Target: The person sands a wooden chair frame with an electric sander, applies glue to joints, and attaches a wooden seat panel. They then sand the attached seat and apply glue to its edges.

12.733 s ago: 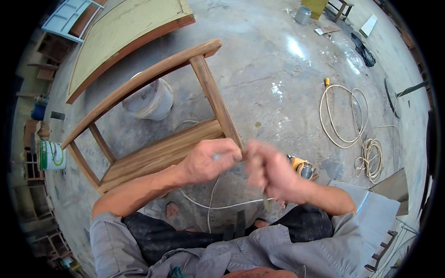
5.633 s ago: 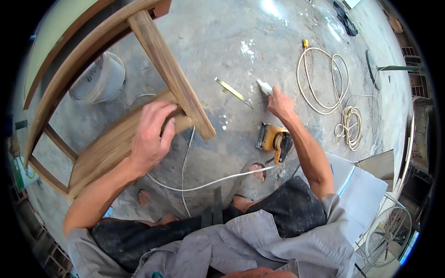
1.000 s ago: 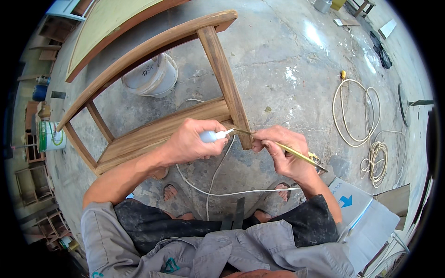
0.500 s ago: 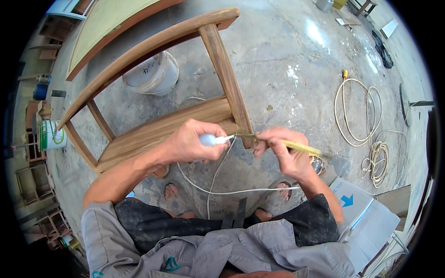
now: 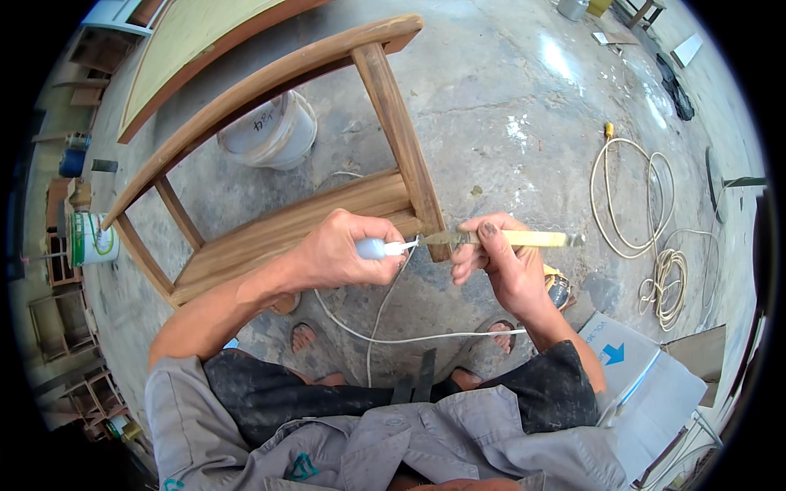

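Note:
My left hand [image 5: 340,252] is closed around a small squeeze bottle [image 5: 370,249] with a white nozzle pointing right. In my right hand [image 5: 508,258] is a narrow knife-like tool [image 5: 540,239] with a yellow handle and a dull metal blade. Its blade tip meets or nearly meets the nozzle tip; exact contact is too small to tell. Just behind both hands stands a brown wooden furniture frame [image 5: 393,123] with a curved top rail and a wide lower board. The foot of its near right post lies under the blade.
A white bucket [image 5: 282,135] stands behind the frame, near a large pale panel [image 5: 188,49]. A white cord [image 5: 426,338] crosses the floor by my feet. Coiled cable [image 5: 667,286] and flattened cardboard [image 5: 647,393] lie at right. A yellow-and-black power tool [image 5: 557,288] sits beyond my right wrist.
The yellow handle has swung from slanting down rightward to nearly level, and my right fingers have shifted on it. My left hand and the bottle have barely moved.

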The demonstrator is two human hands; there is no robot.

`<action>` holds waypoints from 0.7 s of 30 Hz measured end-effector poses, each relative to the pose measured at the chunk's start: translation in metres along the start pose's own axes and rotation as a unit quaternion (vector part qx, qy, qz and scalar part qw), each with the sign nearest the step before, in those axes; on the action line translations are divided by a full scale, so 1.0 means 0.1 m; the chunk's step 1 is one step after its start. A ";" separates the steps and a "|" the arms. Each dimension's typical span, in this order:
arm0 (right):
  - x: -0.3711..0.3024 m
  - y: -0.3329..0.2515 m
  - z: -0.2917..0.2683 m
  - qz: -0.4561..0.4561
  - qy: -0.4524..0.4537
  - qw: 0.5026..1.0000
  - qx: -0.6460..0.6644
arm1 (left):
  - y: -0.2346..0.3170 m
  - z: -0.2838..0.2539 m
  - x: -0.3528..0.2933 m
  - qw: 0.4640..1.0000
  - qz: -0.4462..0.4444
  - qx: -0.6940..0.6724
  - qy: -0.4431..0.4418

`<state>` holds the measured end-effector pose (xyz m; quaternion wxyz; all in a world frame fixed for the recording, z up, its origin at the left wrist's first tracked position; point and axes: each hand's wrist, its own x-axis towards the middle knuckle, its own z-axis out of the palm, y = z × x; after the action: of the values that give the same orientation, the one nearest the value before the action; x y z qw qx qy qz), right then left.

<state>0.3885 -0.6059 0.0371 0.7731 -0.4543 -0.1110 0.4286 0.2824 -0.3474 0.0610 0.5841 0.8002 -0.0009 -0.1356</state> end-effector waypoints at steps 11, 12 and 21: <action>-0.03 0.08 0.04 -0.059 -0.003 0.996 -0.061 | 0.00 -0.03 0.01 0.999 0.018 0.034 0.004; -0.02 0.09 0.01 -0.019 0.011 1.000 -0.002 | 0.00 -0.02 0.02 0.998 0.054 0.042 0.009; -0.02 0.08 0.00 -0.233 -0.054 0.926 -0.292 | 0.09 -0.05 0.04 0.987 -0.150 -0.042 -0.030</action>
<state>0.3823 -0.6059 0.0308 0.6770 -0.5976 -0.3754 0.2087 0.2882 -0.3462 0.0697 0.5897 0.7620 0.1073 -0.2454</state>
